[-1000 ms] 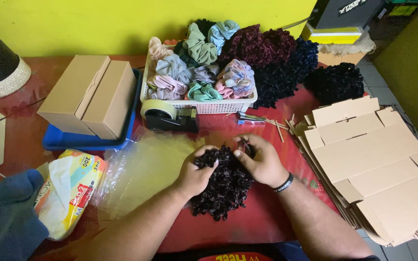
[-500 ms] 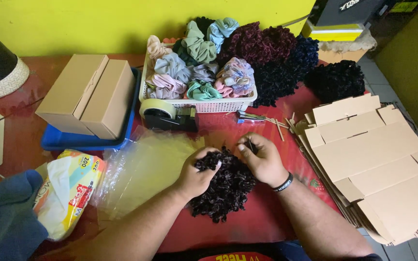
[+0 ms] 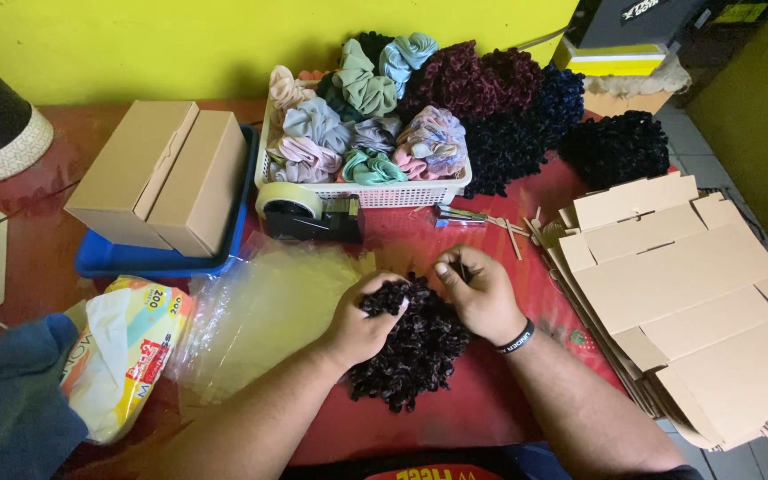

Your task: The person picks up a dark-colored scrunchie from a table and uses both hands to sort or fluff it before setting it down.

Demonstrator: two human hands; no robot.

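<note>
A dark, curly-textured scrunchie [image 3: 415, 351] lies on the red table [image 3: 482, 409] in front of me. My left hand [image 3: 362, 320] is closed on its upper left edge. My right hand [image 3: 477, 293] pinches the scrunchie's top right edge between thumb and fingers; a dark band sits on that wrist. A pile of clear plastic bags [image 3: 268, 307] lies just left of my left hand.
A white basket [image 3: 384, 191] of pastel scrunchies stands at the back, dark scrunchies [image 3: 526, 107] heaped beside it. A tape dispenser [image 3: 308, 213] sits before it. A closed carton [image 3: 166, 173] rests on a blue tray, flat cartons [image 3: 686, 293] lie right, a tissue pack [image 3: 126, 351] left.
Both hands have shifted slightly on the dark scrunchie, the right hand's fingers working its top edge. Nothing else has moved.
</note>
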